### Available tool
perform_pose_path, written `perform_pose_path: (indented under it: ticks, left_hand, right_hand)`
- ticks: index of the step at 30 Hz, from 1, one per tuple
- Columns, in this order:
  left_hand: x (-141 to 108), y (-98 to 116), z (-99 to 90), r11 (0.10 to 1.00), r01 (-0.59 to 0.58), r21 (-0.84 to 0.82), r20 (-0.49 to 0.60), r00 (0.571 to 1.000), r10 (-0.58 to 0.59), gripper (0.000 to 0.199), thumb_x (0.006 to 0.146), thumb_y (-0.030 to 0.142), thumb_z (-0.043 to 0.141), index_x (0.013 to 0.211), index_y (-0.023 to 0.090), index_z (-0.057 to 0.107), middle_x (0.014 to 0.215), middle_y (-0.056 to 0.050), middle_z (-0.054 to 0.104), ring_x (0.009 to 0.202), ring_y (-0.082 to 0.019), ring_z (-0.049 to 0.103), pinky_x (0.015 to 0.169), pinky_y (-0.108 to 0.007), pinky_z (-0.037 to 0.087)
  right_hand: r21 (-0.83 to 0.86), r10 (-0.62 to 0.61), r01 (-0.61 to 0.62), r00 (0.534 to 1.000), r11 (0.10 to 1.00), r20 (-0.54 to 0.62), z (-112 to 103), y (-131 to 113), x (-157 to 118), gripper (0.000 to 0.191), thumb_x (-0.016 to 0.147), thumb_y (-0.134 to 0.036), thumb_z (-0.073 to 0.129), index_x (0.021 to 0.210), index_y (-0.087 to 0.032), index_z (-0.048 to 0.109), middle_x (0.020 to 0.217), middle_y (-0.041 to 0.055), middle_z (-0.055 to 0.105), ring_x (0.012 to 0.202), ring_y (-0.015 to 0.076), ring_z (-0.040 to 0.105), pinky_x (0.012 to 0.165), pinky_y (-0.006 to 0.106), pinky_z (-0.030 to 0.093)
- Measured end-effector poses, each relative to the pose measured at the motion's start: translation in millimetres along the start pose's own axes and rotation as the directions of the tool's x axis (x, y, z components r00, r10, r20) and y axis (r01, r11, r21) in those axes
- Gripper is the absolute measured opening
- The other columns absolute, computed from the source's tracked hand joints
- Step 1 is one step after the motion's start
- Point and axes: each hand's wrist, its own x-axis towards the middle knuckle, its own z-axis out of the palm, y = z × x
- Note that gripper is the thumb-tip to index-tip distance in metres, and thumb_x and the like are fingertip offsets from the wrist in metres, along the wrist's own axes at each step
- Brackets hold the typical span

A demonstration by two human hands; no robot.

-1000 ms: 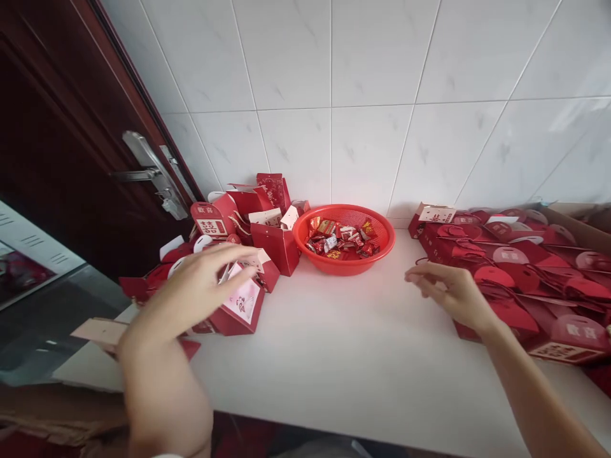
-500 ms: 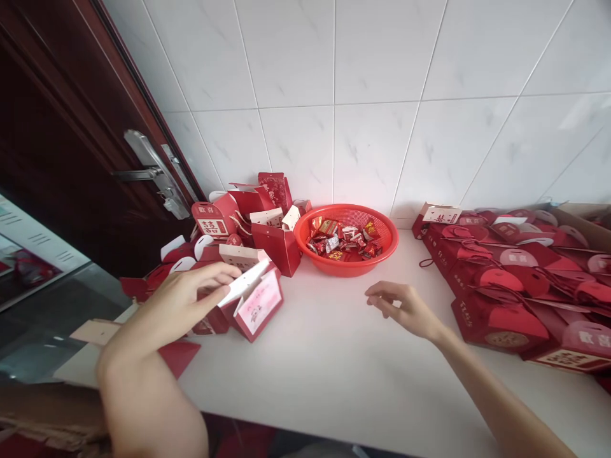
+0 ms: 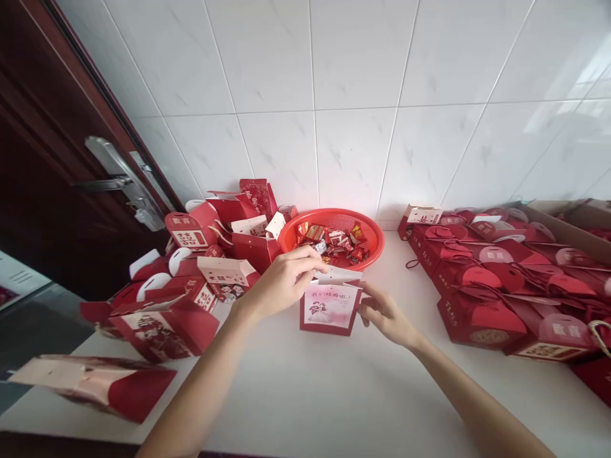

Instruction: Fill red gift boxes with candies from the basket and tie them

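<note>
A small red gift box (image 3: 331,308) with a pink printed front stands upright on the white table, its pale top flaps raised. My left hand (image 3: 291,280) pinches a top flap of the box from the left. On the other side, my right hand (image 3: 384,315) has its fingers curled against the box's right edge, the fingertips partly hidden. Just behind the box is a red plastic basket (image 3: 377,245) holding wrapped sweets (image 3: 341,238).
Red gift boxes (image 3: 162,318) crowd the left, one lying nearest the front edge (image 3: 95,381). Rows of closed red boxes (image 3: 496,292) fill the right side. A tiled wall (image 3: 353,152) rises behind, and a dark door (image 3: 57,127) with a metal handle is at left.
My left hand has carried the box from the left group to the middle, before the basket. My right hand has come to its right edge. The view has shifted slightly right.
</note>
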Motion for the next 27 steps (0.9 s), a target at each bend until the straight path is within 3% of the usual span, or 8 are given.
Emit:
perform_pose_path:
  ticks: [3,6,10,14,16,22,25,27]
  left_hand:
    - [5.9,-14.1,16.2,0.998,0.019,-0.062,0.064,0.998,-0.015,0.031,0.094,0.013,0.042,0.092,0.018,0.072,0.092,-0.005,0.069,0.075,-0.014,0.063,0.067,-0.025,0.049]
    - [8.4,-27.7,24.5,0.957,0.204,-0.205,0.107,0.977,-0.185,0.024,0.091,0.019,0.048,0.087,0.018,0.072,0.091,-0.006,0.072,0.084,-0.018,0.067,0.076,-0.028,0.051]
    - [10.4,-39.9,23.5,0.79,0.483,-0.378,0.248,0.875,-0.416,0.017,0.079,0.025,0.057,0.078,0.017,0.071,0.085,-0.004,0.073,0.086,-0.021,0.066,0.082,-0.031,0.05]
    - [12.4,-45.4,22.2,0.678,0.598,-0.427,0.393,0.798,-0.457,0.015,0.071,0.028,0.056,0.069,0.018,0.067,0.074,-0.001,0.069,0.076,-0.019,0.059,0.076,-0.03,0.046]
    - [14.1,-46.5,19.5,0.678,0.593,-0.434,0.427,0.798,-0.425,0.014,0.072,0.029,0.056,0.07,0.018,0.065,0.076,-0.001,0.069,0.078,-0.019,0.059,0.079,-0.031,0.046]
    - [35.6,-55.6,-3.0,0.695,0.44,-0.569,0.394,0.888,-0.239,0.013,0.08,0.028,0.055,0.073,0.018,0.059,0.111,-0.009,0.072,0.107,-0.025,0.064,0.096,-0.038,0.047]
    - [60.1,-73.7,-3.4,0.804,0.439,-0.401,0.365,0.881,-0.299,0.018,0.082,0.032,0.053,0.085,0.019,0.065,0.105,-0.009,0.072,0.102,-0.024,0.067,0.09,-0.035,0.051]
    - [77.7,-90.3,5.9,0.883,0.468,-0.038,0.431,0.804,-0.409,0.024,0.079,0.034,0.057,0.094,0.02,0.069,0.1,-0.007,0.073,0.091,-0.022,0.069,0.081,-0.029,0.053]
  right_hand:
    - [-0.002,0.019,-0.019,0.992,1.0,-0.123,-9.5,13.2,1.2,0.039,0.084,-0.023,0.052,0.122,-0.022,0.058,0.088,0.0028,0.066,0.07,0.015,0.062,0.063,0.028,0.049]
    - [0.001,0.032,-0.033,0.99,0.999,-0.134,-13.1,21.5,1.1,0.04,0.085,-0.026,0.059,0.124,-0.022,0.056,0.086,0.0019,0.066,0.073,0.0167,0.064,0.072,0.032,0.053]
    - [-0.021,0.031,-0.033,0.995,0.999,-0.094,-8.4,25.0,0.9,0.046,0.085,-0.039,0.069,0.126,-0.023,0.055,0.089,0.0018,0.066,0.07,0.0155,0.062,0.071,0.033,0.053]
    - [-0.03,0.075,-0.078,0.995,0.997,-0.068,-2.2,29.3,1.3,0.045,0.085,-0.042,0.071,0.122,-0.022,0.057,0.093,0.0031,0.068,0.069,0.0143,0.061,0.071,0.031,0.053]
    - [-0.027,0.095,-0.097,0.994,0.995,-0.055,-1.1,30.9,0.8,0.044,0.085,-0.043,0.071,0.121,-0.021,0.058,0.095,0.0041,0.069,0.07,0.0146,0.061,0.072,0.032,0.053]
    - [-0.003,0.051,-0.052,0.994,0.999,-0.093,-7.8,26.0,-1.4,0.044,0.09,-0.053,0.06,0.121,-0.022,0.059,0.105,0.0067,0.069,0.077,0.0171,0.063,0.074,0.033,0.053]
    - [0.024,0.084,-0.08,0.973,0.996,-0.216,-13.0,24.2,-1.5,0.043,0.092,-0.058,0.053,0.11,-0.021,0.065,0.088,0.0045,0.068,0.073,0.0172,0.062,0.073,0.033,0.053]
    - [0.032,0.115,-0.111,0.95,0.993,-0.289,-15.4,24.4,-1.5,0.041,0.092,-0.058,0.053,0.099,-0.021,0.068,0.073,0.0014,0.063,0.068,0.0167,0.059,0.072,0.032,0.052]
